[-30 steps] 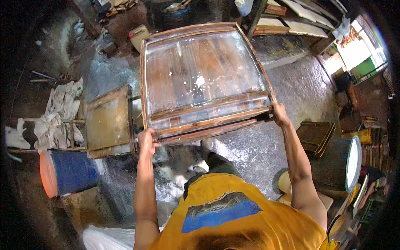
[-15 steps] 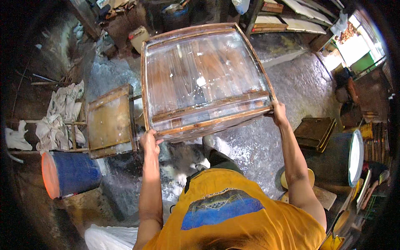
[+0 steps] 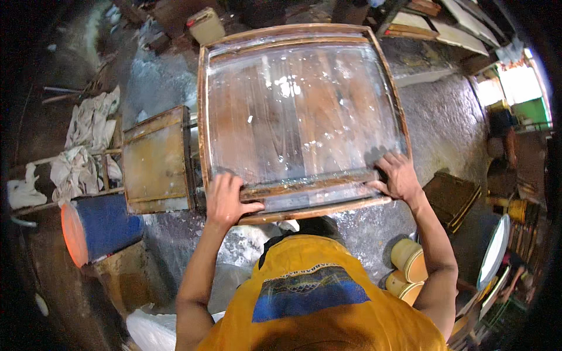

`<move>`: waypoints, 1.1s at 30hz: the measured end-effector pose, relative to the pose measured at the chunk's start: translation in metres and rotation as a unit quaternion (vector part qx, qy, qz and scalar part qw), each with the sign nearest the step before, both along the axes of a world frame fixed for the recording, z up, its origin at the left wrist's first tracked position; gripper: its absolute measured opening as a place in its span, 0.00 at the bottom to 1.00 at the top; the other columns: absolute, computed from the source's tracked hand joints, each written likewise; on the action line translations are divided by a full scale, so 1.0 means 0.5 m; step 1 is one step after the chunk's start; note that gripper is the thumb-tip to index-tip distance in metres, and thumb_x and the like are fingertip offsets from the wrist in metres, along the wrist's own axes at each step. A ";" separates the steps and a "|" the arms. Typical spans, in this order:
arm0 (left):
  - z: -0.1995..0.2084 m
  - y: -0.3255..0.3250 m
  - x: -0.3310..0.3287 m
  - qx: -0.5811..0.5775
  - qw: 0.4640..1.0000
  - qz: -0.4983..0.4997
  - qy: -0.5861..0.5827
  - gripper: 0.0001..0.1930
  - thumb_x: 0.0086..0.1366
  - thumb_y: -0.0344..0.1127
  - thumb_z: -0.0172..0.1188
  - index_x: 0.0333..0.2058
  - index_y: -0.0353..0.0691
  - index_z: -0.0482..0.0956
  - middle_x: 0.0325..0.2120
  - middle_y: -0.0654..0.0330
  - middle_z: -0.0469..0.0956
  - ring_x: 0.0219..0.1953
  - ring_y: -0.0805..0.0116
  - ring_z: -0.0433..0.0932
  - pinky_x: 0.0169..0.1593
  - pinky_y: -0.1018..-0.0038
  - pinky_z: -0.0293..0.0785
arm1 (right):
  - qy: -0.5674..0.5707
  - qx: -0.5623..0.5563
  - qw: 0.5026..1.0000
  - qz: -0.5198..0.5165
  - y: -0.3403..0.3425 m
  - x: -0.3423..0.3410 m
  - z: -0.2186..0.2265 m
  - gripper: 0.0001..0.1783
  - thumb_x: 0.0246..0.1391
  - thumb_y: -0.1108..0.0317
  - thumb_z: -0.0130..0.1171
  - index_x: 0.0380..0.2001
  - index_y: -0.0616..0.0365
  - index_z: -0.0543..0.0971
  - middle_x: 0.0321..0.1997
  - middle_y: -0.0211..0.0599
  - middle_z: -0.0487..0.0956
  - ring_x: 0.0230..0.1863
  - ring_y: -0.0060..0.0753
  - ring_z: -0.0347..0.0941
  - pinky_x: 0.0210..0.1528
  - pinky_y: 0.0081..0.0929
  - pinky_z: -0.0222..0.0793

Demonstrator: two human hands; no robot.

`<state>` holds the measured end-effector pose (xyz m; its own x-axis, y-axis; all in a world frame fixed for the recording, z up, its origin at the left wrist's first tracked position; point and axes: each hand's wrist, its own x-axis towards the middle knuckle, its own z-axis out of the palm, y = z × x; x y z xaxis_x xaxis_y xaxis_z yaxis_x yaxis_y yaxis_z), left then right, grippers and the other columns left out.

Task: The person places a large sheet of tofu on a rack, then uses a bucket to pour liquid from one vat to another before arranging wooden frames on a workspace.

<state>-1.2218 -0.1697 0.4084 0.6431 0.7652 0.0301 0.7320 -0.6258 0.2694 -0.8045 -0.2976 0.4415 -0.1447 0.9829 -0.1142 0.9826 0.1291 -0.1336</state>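
Observation:
A large, shallow wooden tray (image 3: 316,212) is tipped up in front of me, its near edge close to my body. Its plank bottom looks wet and glossy, with small white bits scattered over it, and a crossbar runs just inside the near rim. My left hand (image 3: 226,200) grips the near left corner, fingers over the side and bar, thumb pointing right. At the near right corner my right hand (image 3: 399,175) holds on likewise, fingers hooked over the inside and thumb toward the middle. What lies under the tray is hidden.
Left of the tray stands a smaller framed board (image 3: 157,164). A blue drum (image 3: 108,225) with an orange end lies at the left, below pale cloths (image 3: 76,169). Two yellow buckets (image 3: 408,260), dark stacked frames (image 3: 449,196) and another drum (image 3: 493,251) are at the right.
Both hands have shifted from the outer rim onto the near corners, with fingers now over the inside. The tray has come closer and shows slightly larger.

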 end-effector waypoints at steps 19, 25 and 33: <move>0.030 0.020 -0.009 0.132 0.982 -0.102 -0.084 0.30 0.42 0.61 0.68 0.14 0.42 0.63 0.16 0.60 0.59 0.18 0.63 0.65 0.21 0.71 0.63 | -0.029 0.100 0.976 0.193 0.026 0.051 0.005 0.09 0.37 0.65 0.56 0.22 0.57 0.72 0.22 0.36 0.68 0.24 0.36 0.68 0.25 0.33 0.66; 0.163 0.047 0.009 0.120 0.984 -0.109 -0.073 0.28 0.44 0.61 0.65 0.14 0.43 0.64 0.15 0.62 0.61 0.18 0.64 0.66 0.22 0.71 0.65 | 0.021 0.103 0.982 0.156 0.053 0.065 0.092 0.21 0.41 0.48 0.60 0.22 0.57 0.72 0.20 0.36 0.66 0.22 0.41 0.67 0.23 0.36 0.64; 0.001 0.005 -0.036 0.133 0.984 -0.081 -0.091 0.26 0.49 0.62 0.60 0.16 0.44 0.67 0.19 0.62 0.67 0.24 0.65 0.70 0.30 0.71 0.69 | 0.030 0.040 0.995 0.091 0.055 -0.009 0.036 0.29 0.43 0.37 0.59 0.18 0.55 0.73 0.16 0.38 0.68 0.18 0.45 0.67 0.22 0.40 0.63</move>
